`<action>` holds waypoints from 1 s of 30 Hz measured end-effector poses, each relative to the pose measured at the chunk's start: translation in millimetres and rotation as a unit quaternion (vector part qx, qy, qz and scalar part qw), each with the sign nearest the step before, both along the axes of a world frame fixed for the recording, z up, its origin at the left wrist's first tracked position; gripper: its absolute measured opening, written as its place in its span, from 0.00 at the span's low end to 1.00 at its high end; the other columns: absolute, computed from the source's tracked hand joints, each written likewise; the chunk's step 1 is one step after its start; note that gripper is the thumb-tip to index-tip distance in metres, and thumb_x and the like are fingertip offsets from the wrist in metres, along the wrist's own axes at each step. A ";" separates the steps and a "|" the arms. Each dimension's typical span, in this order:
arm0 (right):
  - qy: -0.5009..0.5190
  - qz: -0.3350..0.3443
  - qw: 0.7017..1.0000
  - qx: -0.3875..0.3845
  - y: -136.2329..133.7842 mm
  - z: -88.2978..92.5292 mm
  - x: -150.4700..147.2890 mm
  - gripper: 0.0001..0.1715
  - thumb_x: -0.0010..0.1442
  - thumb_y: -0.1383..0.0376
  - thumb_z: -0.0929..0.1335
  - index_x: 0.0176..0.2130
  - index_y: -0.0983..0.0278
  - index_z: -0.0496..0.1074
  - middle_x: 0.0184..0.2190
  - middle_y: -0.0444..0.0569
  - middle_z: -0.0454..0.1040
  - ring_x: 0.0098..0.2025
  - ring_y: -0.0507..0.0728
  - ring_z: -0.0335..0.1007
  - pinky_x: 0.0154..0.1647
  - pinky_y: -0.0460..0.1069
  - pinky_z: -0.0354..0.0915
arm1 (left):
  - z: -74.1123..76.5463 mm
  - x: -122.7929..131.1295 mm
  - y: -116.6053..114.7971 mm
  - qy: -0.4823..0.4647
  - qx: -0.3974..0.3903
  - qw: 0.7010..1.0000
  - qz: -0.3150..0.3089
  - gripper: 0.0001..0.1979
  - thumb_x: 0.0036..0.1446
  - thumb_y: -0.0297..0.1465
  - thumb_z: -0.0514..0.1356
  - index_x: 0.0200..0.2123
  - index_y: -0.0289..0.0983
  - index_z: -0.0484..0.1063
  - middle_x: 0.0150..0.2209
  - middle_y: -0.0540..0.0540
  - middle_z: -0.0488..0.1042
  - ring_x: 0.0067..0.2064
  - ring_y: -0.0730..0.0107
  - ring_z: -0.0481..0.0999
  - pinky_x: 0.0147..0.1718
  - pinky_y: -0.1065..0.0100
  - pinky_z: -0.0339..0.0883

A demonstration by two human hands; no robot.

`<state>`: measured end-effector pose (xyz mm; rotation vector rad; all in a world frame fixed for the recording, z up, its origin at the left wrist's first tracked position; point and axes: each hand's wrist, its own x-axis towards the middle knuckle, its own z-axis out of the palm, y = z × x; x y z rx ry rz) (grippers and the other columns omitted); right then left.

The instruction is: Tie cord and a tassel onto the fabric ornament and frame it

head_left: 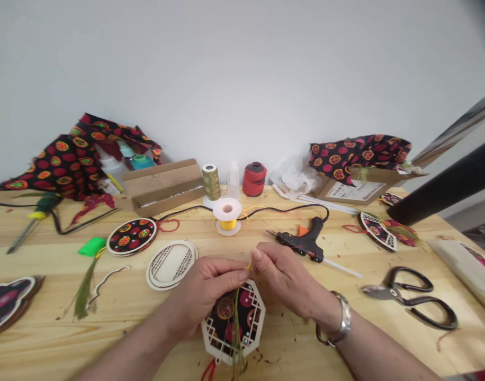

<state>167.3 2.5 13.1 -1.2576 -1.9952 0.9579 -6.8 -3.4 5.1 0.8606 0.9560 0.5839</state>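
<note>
My left hand (216, 280) and my right hand (284, 275) meet over the middle of the table, fingers closed. Between their fingertips runs a short yellow cord (249, 265), pinched from both sides. An olive-green tassel (236, 325) hangs below my left fingers. Its strands lie over an octagonal wooden ornament (258, 323) with lattice edges and dark patterned fabric, which has a red cord loop (208, 369) at its lower end. My left hand partly covers the ornament's upper left. Whether the yellow cord is knotted is too small to tell.
Behind my hands stand a yellow cord spool (227, 225), a gold thread spool (211, 182) and a red one (254, 180). A black glue gun (306, 239) and scissors (413, 299) lie right. Left are a round wooden frame (172, 264), a fabric ornament (132, 236) and a screwdriver (34, 222).
</note>
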 end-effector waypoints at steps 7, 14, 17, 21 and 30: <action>0.017 -0.012 0.998 0.063 -1.1 -0.7 0.0 0.13 0.64 0.65 0.58 0.28 0.64 0.62 0.27 0.44 0.63 0.31 0.52 0.58 0.33 0.47 0.56 | 0.0 0.8 0.4 0.002 0.004 1.000 0.007 0.09 0.50 0.35 0.64 0.27 0.34 0.77 0.23 0.49 0.77 0.24 0.74 0.72 0.24 0.74 0.64; 0.038 -0.021 0.996 0.080 0.7 -6.0 -1.3 0.09 0.60 0.69 0.62 0.27 0.64 0.63 0.25 0.43 0.64 0.29 0.51 0.59 0.31 0.46 0.56 | 3.9 1.2 0.0 0.016 0.006 1.000 0.013 0.08 0.50 0.35 0.64 0.27 0.34 0.77 0.23 0.50 0.77 0.24 0.74 0.72 0.24 0.73 0.65; 0.041 -0.017 0.996 0.082 0.8 -5.2 -0.8 0.09 0.60 0.70 0.62 0.28 0.64 0.64 0.26 0.43 0.65 0.30 0.51 0.60 0.32 0.47 0.57 | 3.7 1.4 0.7 0.014 0.004 1.000 0.018 0.08 0.49 0.34 0.64 0.27 0.35 0.77 0.23 0.50 0.77 0.23 0.74 0.72 0.24 0.73 0.65; 0.047 -0.013 0.995 0.086 -0.1 -4.7 -0.7 0.09 0.61 0.69 0.62 0.28 0.64 0.66 0.26 0.44 0.65 0.31 0.52 0.61 0.33 0.47 0.58 | 2.0 1.6 1.8 0.008 -0.004 1.000 0.024 0.08 0.49 0.34 0.65 0.27 0.34 0.77 0.23 0.50 0.77 0.23 0.74 0.72 0.24 0.73 0.65; 0.091 0.001 0.992 0.083 -0.3 -5.8 -2.3 0.04 0.58 0.69 0.66 0.32 0.64 0.71 0.28 0.45 0.69 0.33 0.52 0.65 0.35 0.47 0.61 | 1.2 0.6 -0.1 -0.015 -0.002 1.000 0.026 0.10 0.49 0.34 0.64 0.34 0.35 0.79 0.25 0.49 0.78 0.25 0.72 0.74 0.26 0.72 0.65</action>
